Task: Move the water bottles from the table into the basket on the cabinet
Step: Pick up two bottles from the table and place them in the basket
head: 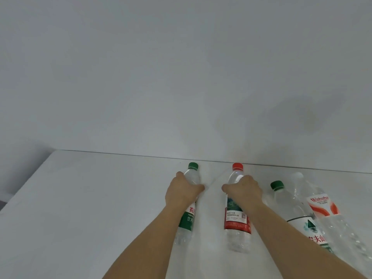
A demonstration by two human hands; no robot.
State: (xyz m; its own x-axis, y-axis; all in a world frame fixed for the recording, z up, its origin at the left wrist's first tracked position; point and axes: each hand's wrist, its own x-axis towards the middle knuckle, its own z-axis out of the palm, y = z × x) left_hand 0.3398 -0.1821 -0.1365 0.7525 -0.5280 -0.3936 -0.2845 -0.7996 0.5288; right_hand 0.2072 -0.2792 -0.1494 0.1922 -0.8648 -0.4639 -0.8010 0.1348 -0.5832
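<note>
Four clear plastic water bottles are standing on the smooth white table [90, 198]. The left hand [182, 191] is curling its fingers around the shoulder of the green-capped bottle [190, 200], and the right hand [242, 191] is wrapping around the shoulder of the red-capped bottle [237, 218], its red label showing just below the grip. Right of that grip are standing a second green-capped bottle [289, 206] and, touching it, a ribbed Wahaha bottle [322, 206].

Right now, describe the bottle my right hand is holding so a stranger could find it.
On the white table by the wall stands a row of four bottles. Yours is second from the left, the red-capped bottle under your right hand; it alone has a red cap.
</note>
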